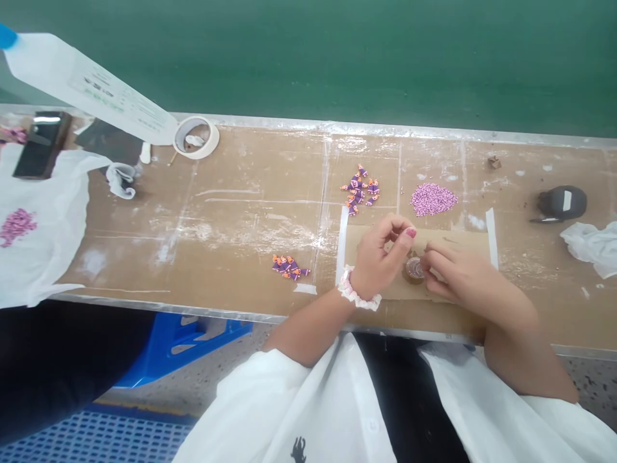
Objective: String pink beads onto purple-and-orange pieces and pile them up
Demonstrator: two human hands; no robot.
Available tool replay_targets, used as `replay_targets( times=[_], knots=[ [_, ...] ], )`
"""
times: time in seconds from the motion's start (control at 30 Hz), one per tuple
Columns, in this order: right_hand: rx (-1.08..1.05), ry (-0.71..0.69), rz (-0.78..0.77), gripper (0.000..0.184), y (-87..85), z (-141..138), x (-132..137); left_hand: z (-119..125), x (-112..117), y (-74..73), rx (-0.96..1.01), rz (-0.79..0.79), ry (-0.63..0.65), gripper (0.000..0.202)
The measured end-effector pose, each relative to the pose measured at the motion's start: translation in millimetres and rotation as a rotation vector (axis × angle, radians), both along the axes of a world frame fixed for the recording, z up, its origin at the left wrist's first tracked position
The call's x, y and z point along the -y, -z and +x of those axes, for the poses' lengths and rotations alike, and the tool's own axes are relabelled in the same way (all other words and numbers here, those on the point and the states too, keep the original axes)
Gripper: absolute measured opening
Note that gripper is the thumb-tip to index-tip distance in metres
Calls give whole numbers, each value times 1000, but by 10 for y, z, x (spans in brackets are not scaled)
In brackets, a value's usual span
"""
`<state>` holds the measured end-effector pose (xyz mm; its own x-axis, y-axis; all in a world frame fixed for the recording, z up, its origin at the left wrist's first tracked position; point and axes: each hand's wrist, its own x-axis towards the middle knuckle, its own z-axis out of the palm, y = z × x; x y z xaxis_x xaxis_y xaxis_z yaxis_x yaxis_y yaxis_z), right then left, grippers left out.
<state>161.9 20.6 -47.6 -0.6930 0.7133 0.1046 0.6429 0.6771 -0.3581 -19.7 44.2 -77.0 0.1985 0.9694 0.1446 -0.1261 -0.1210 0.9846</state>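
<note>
My left hand (383,257) is curled in a pinch over a small round brown object (414,270) on the brown worktable (231,218). A white frilly band circles that wrist. My right hand (463,276) rests beside the round object, fingers pressed together at its edge. What the fingertips hold is too small to make out. Just beyond my hands lie a cluster of small purple-and-orange pieces (359,190) and a heap of tiny pink pieces (432,198). A second small group of purple-and-orange pieces (289,266) lies to the left.
A roll of white tape (196,137) and a white sheet (87,83) lie at the far left. White fabric (43,218) with pink pieces covers the left end. A dark grey object (562,202) and a crumpled white cloth (590,247) sit right. A blue stool (178,341) stands below.
</note>
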Motion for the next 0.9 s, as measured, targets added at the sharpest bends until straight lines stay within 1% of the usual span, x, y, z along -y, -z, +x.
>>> replay_targets(
  times=[0.2, 0.33, 0.43, 0.47, 0.5, 0.57, 0.6, 0.63, 0.67, 0.77, 0.83, 0.87, 0.9],
  knots=[
    [76, 4, 67, 16, 99, -8, 41, -14, -7, -6, 11, -37, -1, 28],
    [103, -7, 88, 16, 118, 0, 43, 8, 0, 16, 23, -39, -2, 26],
    [56, -18, 108, 17, 67, 6, 30, 10, -24, -2, -48, 41, -36, 24],
    [30, -24, 106, 18, 40, 8, 26, -18, -50, -22, -108, 97, -21, 24],
    [0, -32, 102, 17, 11, 10, 24, -73, -83, -50, -196, 167, 29, 23],
    [-18, -30, 94, 15, -34, 19, 24, -276, -157, -126, -446, 290, 199, 20],
    [-21, -23, 112, 12, -47, 25, 26, -424, -184, -171, -594, 313, 277, 18],
    [-34, -17, 141, 11, -51, 30, 31, -595, -196, -219, -743, 295, 311, 16],
    [-47, -13, 173, 10, -47, 34, 37, -781, -189, -264, -879, 230, 272, 14],
    [-76, -7, 256, 10, -3, 35, 61, -1332, -55, -350, -1229, -66, 54, 7],
    [-90, -13, 275, 11, 39, 27, 78, -1616, 88, -345, -1330, -244, -35, 11],
    [-98, -20, 269, 11, 60, 22, 85, -1721, 160, -324, -1345, -313, -72, 13],
    [-116, 5, 252, 11, 80, 16, 92, -1801, 225, -292, -1347, -372, -107, 15]
  ],
)
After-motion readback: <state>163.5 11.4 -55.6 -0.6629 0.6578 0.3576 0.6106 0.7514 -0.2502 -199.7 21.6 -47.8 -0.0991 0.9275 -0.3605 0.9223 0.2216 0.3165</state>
